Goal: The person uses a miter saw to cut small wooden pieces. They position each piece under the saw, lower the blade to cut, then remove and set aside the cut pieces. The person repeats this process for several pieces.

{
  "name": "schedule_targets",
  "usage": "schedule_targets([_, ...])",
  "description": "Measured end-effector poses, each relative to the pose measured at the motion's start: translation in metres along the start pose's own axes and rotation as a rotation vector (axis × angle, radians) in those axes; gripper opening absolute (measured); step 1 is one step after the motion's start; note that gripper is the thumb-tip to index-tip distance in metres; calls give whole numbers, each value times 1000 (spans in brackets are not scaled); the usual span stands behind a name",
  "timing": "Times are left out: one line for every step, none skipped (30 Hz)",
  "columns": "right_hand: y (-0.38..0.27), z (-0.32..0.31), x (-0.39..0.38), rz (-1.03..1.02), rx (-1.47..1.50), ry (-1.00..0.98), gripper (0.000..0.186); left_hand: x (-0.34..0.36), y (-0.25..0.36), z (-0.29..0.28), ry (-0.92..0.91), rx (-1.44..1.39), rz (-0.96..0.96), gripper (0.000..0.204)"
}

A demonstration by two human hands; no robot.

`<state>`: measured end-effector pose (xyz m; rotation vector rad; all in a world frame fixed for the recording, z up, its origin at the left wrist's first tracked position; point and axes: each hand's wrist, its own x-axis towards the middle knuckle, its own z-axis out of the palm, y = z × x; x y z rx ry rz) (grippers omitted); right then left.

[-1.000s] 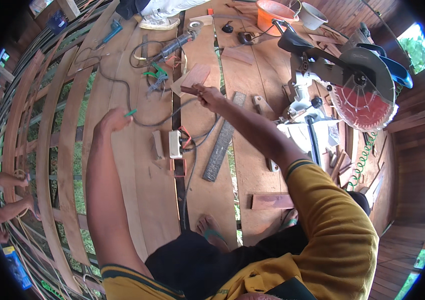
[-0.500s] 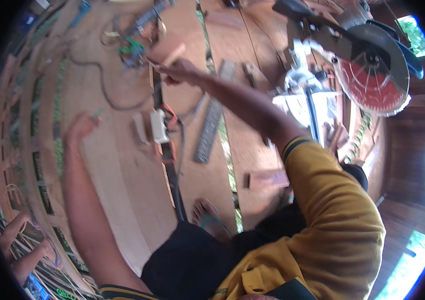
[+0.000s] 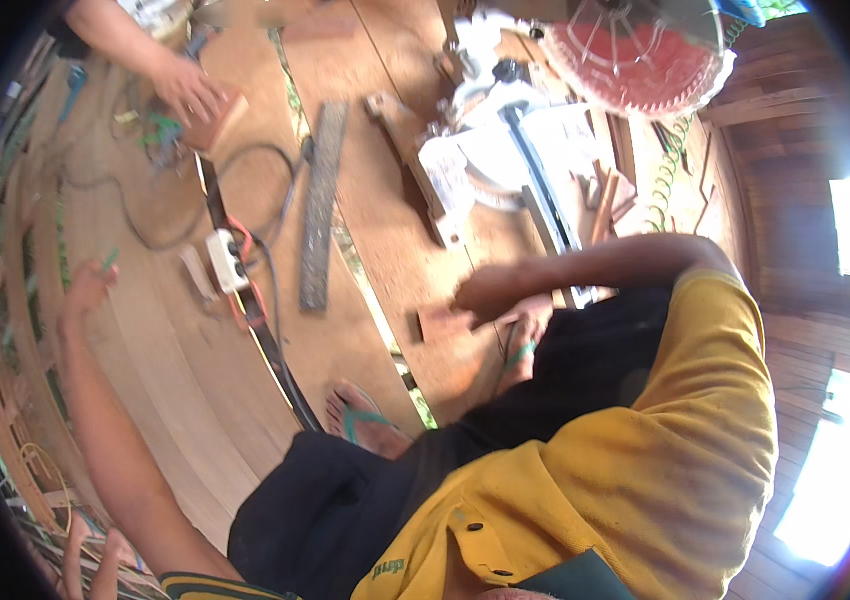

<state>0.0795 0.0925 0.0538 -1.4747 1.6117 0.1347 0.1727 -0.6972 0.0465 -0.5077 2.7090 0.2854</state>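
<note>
My left hand is stretched out to the left and rests on a long pale plank, closed around a small green stick. My right hand is blurred and sits close to my body, just above a small brown wood piece on the floor; whether it grips it is unclear. At the top left another person's hand holds a small wooden block.
A mitre saw with a red blade guard stands at the top right. A grey ridged strip, a white power strip and black cables lie on the boards. My foot in a green flip-flop is below them. More fingers show at the lower left.
My right arm, stretched far forward with a wooden block, has pulled back near my body. The block is now in the other person's hand. My head has turned right.
</note>
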Motion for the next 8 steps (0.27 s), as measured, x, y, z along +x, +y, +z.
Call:
schedule_targets([3, 20, -6, -20, -14, -102, 48, 9, 27, 5, -78, -14, 1, 49])
schedule_targets([2, 27, 11, -146, -78, -176, 47, -35, -31, -5, -7, 15, -10, 52])
schedule_targets([5, 47, -2, -152, -80, -279, 45, -15, -2, 6, 10, 69, 5, 56])
schedule_targets([24, 83, -3, -205, -152, -326, 43, 3, 31, 12, 31, 126, 22, 59])
schedule_targets([5, 47, 12, -333, -214, -244, 56, -72, -57, -44, -61, 331, -70, 59])
schedule_targets([-7, 31, -8, -198, -172, -298, 54, -46, -9, -20, -41, 286, -67, 58])
schedule_targets([-7, 28, -23, -142, -146, -260, 52, -25, 38, -15, -46, 261, -45, 53])
schedule_targets([-11, 13, -33, -123, -122, -188, 49, -25, 58, -24, -97, 83, -151, 48])
